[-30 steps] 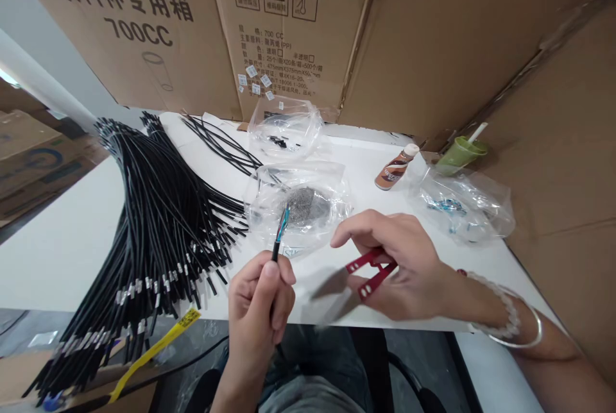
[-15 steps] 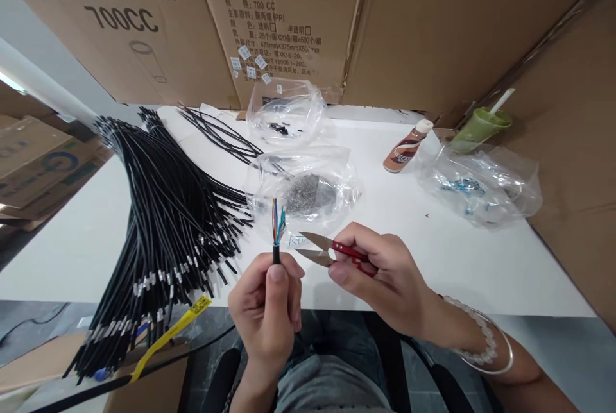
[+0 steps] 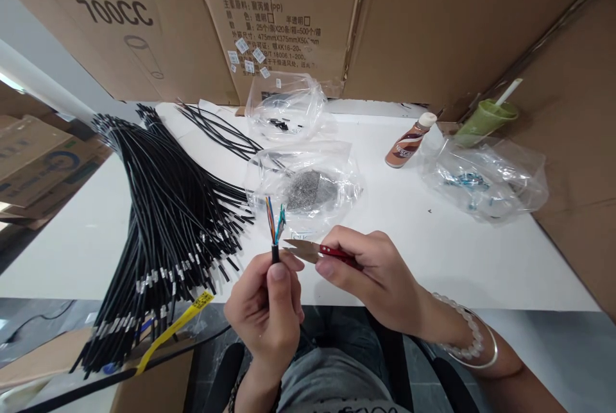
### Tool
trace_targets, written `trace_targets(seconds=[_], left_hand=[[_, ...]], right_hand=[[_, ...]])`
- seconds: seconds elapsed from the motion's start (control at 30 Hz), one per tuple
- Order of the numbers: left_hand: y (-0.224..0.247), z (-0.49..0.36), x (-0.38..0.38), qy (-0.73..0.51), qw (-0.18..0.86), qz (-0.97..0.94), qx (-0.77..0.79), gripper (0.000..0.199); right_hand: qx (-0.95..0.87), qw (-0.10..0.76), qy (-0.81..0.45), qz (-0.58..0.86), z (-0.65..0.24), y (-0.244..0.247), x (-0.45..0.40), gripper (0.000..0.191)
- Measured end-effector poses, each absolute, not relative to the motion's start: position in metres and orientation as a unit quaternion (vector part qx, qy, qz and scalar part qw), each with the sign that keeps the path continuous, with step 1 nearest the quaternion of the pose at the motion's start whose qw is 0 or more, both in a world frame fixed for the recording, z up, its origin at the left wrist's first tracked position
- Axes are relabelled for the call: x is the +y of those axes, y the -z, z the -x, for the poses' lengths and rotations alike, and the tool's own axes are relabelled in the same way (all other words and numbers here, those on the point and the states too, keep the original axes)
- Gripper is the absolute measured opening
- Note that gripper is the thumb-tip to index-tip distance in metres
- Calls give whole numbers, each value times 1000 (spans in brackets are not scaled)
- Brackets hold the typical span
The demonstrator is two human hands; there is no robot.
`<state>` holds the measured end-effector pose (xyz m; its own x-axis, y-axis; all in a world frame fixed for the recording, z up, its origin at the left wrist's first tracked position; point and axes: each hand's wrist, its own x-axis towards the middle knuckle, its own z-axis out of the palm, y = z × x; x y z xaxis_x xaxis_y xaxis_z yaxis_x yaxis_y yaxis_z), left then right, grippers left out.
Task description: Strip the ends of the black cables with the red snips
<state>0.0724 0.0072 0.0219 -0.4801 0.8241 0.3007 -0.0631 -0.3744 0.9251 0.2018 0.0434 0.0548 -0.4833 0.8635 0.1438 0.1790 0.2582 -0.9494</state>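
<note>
My left hand (image 3: 267,317) pinches a black cable (image 3: 275,254) upright between thumb and fingers. Thin coloured wires (image 3: 276,224), orange, blue and green among them, fan out of its stripped top in separate groups. In my right hand (image 3: 370,272) is a pair of red-handled thread snips (image 3: 332,252), held between thumb and fingers. Their blades point left, nearly together, with the tips just right of the cable's top end. Behind the wires lies a clear bag (image 3: 337,176) holding a grey mass of small pieces.
A large bundle of black cables (image 3: 163,208) covers the table's left side. Further back is another clear bag (image 3: 308,105). To the right are a brown bottle (image 3: 407,143), a green cup (image 3: 486,119) and a bag with blue bits (image 3: 514,176). Cardboard boxes (image 3: 433,28) stand behind.
My right hand has moved left, bringing the snips close to the cable. Their blades have come nearer together. The coloured wires now stand more widely apart, with the orange and blue ones leaning left.
</note>
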Motion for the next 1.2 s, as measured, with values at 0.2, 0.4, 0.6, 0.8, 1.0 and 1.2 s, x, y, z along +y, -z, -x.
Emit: trace_targets(seconds=[0.2, 0.4, 0.6, 0.8, 1.0, 1.2], left_hand=[[-23, -73, 8, -721, 309, -408, 467, 25], [-22, -74, 7, -713, 311, -412, 475, 27], [-23, -74, 7, -717, 316, -411, 466, 25], [-24, -73, 4, -711, 324, -416, 465, 27], [-24, -73, 6, -714, 358, -403, 447, 27], [-16, -70, 24, -682, 444, -359, 457, 32]], right_hand=[[-702, 331, -506, 376, -204, -55, 45, 32], [-700, 335, -514, 365, -204, -56, 45, 33], [-701, 336, -523, 350, -205, -57, 47, 28], [-686, 298, -569, 343, -210, -62, 50, 28], [-676, 284, -582, 352, -212, -65, 55, 31], [-683, 294, -573, 345, -209, -56, 77, 36]])
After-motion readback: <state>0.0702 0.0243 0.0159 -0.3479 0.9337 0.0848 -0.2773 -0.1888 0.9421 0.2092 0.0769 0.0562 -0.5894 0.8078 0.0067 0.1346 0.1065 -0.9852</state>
